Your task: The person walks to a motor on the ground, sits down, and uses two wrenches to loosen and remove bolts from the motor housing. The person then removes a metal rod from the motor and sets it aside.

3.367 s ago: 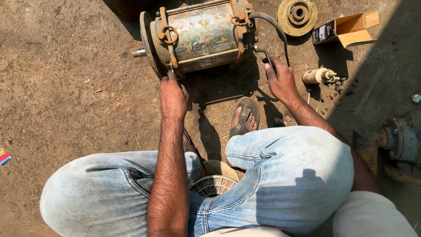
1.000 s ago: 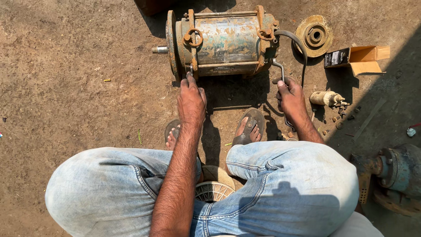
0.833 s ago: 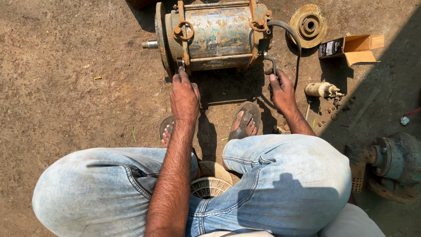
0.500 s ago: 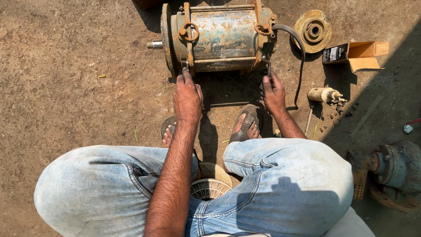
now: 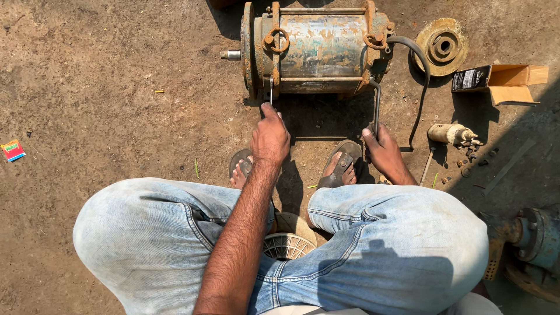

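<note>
Now the right hand [image 5: 382, 153] has slid down gripping the bent rod [image 5: 376, 108], left hand [image 5: 269, 137] still pinching a thin rod [image 5: 271, 93]

Single head-worn camera, aimed steeply downward from close above the seated person's knees at the bare dirt ground [image 5: 105, 87].

The ground [image 5: 105, 99] on the left is open dirt; on the far side the rusty motor [image 5: 315, 46] blocks the way; on the right a black cable [image 5: 421, 87], a cardboard box [image 5: 507, 79] and small parts [image 5: 455, 135] crowd the passage.
</note>
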Available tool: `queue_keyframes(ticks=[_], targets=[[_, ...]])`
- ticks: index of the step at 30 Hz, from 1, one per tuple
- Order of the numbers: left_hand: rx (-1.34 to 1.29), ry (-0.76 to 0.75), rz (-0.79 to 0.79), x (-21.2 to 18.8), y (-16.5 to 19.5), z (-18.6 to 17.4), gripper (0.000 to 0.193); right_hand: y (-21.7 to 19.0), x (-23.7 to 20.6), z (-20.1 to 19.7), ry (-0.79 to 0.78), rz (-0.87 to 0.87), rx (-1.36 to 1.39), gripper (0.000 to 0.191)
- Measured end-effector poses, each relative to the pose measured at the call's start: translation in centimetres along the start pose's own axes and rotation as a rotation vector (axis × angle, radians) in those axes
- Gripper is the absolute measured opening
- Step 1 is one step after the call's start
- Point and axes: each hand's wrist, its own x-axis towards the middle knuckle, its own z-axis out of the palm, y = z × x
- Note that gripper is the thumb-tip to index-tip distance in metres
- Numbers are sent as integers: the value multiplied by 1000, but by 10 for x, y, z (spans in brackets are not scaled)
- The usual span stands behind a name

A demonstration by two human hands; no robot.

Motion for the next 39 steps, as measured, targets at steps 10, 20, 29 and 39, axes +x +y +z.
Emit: queue_keyframes(ticks=[10, 20, 29, 39], targets=[[-105, 74, 67, 19, -25, 29, 43, -150, 20, -108, -460, 614, -494, 32], [-149, 138, 135, 32, -36, 49, 52, -48, -17, -97, -110, -162, -529, 28], [-81, 143, 129, 27, -31, 38, 50, 1, 28, -13, 107, -244, -284, 28], [-72, 154, 97, 24, -28, 37, 47, -16, 22, 11, 119, -254, -232, 39]])
